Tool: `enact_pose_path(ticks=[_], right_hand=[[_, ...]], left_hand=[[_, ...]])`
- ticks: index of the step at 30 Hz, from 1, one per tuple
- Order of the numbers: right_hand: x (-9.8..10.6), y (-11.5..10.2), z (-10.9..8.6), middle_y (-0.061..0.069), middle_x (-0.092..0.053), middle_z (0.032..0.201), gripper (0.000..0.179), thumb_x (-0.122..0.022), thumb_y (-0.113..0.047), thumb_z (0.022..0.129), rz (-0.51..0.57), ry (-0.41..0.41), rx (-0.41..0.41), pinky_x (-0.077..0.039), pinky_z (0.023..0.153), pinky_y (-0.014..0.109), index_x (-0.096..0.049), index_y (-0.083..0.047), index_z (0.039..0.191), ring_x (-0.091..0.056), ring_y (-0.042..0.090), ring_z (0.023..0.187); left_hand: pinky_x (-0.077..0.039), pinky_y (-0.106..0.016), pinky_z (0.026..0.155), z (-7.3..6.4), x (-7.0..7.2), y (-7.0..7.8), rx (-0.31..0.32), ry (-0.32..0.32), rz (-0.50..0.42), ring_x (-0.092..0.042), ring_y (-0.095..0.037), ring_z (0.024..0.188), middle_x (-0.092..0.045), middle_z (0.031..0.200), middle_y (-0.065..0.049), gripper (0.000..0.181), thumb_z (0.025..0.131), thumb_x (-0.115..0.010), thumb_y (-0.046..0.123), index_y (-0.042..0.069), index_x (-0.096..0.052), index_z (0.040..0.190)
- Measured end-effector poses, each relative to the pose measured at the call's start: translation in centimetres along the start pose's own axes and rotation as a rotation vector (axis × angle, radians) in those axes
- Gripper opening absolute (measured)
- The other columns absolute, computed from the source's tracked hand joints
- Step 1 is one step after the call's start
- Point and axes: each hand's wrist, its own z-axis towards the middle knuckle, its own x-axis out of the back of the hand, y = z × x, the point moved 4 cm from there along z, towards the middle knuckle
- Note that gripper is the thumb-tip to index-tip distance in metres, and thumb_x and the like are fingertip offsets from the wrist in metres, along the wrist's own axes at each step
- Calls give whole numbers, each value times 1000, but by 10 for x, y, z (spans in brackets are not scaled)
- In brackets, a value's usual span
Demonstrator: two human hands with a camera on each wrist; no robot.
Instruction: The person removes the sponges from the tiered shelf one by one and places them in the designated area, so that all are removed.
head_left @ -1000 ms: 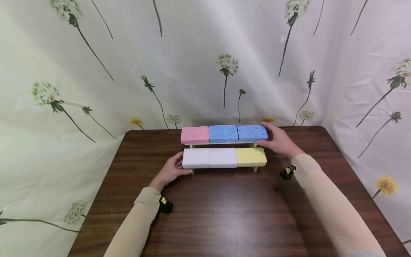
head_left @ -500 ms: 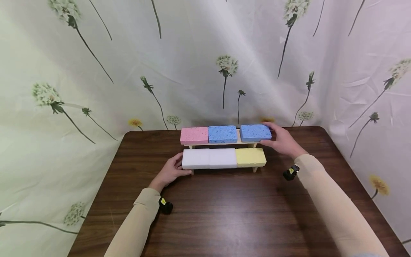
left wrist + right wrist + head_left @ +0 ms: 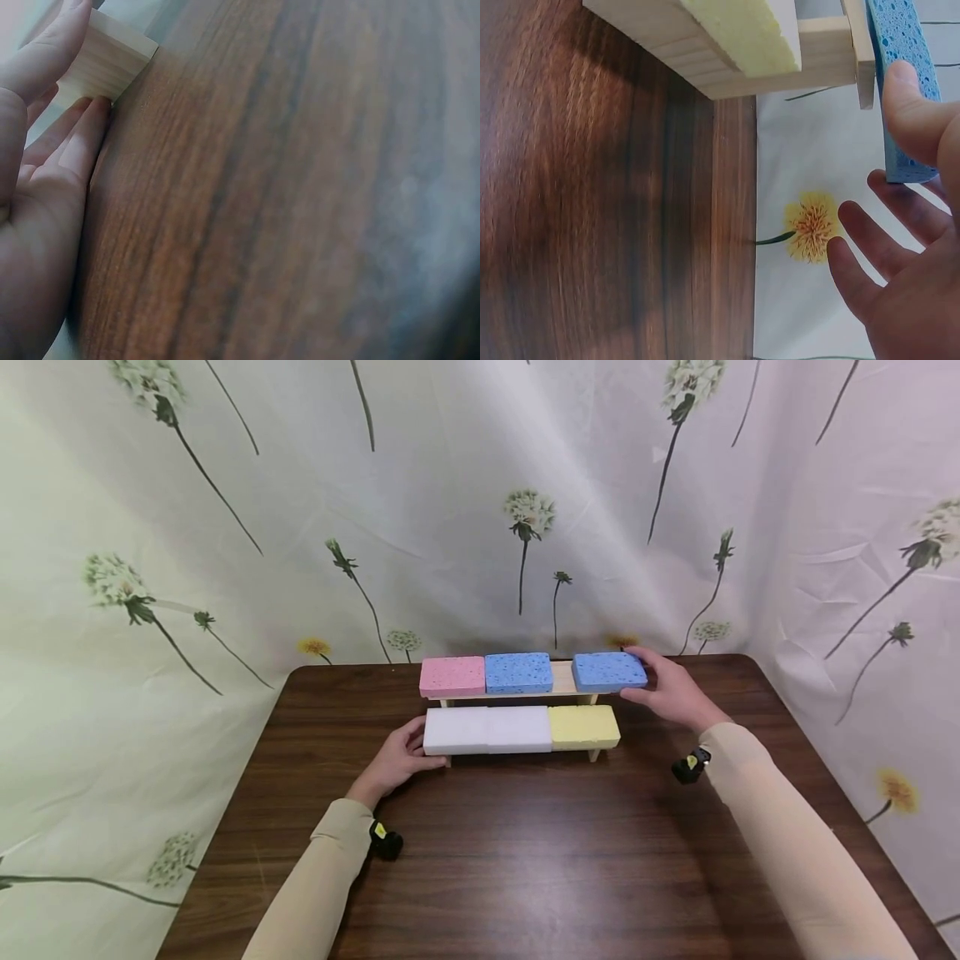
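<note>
A two-tier wooden stand [image 3: 562,678] bears sponges in two rows. On its upper tier lie a pink sponge [image 3: 452,676] and a blue sponge [image 3: 518,672], side by side. My right hand [image 3: 670,692] pinches a second blue sponge [image 3: 609,671] by its right end, thumb in front; it overhangs the tier's right end, apart from the first. Two white sponges [image 3: 487,730] and a yellow sponge [image 3: 585,727] line the lower tier. At that tier's left end my left hand [image 3: 396,760] holds the stand, thumb and fingers about its wooden leg [image 3: 112,56].
The dark wood-grain table [image 3: 517,843] runs under the stand. Close behind it hangs a pale curtain [image 3: 450,527] printed with dandelions, which also covers both sides. A black wrist camera sits on each sleeve.
My right hand has drawn its blue sponge to the right, and a gap with bare wood now parts it from the other blue sponge. The left hand stays in place.
</note>
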Motion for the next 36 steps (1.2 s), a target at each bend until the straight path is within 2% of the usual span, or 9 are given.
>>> enact_pose_path(ticks=[6, 13, 18, 28, 36], right_hand=[[4, 8, -5, 24, -52, 148, 73, -74, -16, 101, 18, 25, 17, -48, 106, 58, -35, -5, 161, -56, 41, 129], [8, 18, -11, 27, -48, 148, 72, -74, -10, 99, -3, 71, 51, -47, 105, 59, -36, 2, 159, -55, 40, 125], [10, 22, -15, 29, -45, 151, 75, -74, -10, 100, -1, 71, 36, -46, 107, 60, -32, 4, 160, -54, 43, 128], [14, 32, -17, 31, -44, 152, 74, -73, -7, 99, -36, 88, 14, -45, 108, 63, -33, 1, 161, -53, 45, 130], [17, 35, -21, 33, -42, 154, 74, -73, -5, 99, -41, 108, 4, -45, 110, 65, -33, 5, 160, -52, 47, 132]], left_hand=[[-54, -25, 104, 0, 0, -1, -4, 0, -17, -49, -38, 144, -47, 157, -22, 83, 84, -86, -4, 1, -44, 155], [-53, -26, 105, 0, 0, -3, 1, 1, -4, -49, -38, 144, -48, 157, -21, 82, 84, -86, -3, 1, -44, 155], [-53, -25, 105, -1, 1, -4, -6, -7, -3, -47, -39, 145, -47, 157, -22, 83, 85, -87, -2, 1, -43, 155], [-54, -24, 103, 1, 1, -7, -10, -12, -14, -50, -37, 143, -47, 157, -21, 84, 84, -87, -2, 2, -43, 156], [-54, -24, 103, 5, 2, -6, -32, -7, -13, -50, -38, 142, -48, 156, -21, 83, 84, -87, -2, 2, -45, 155]])
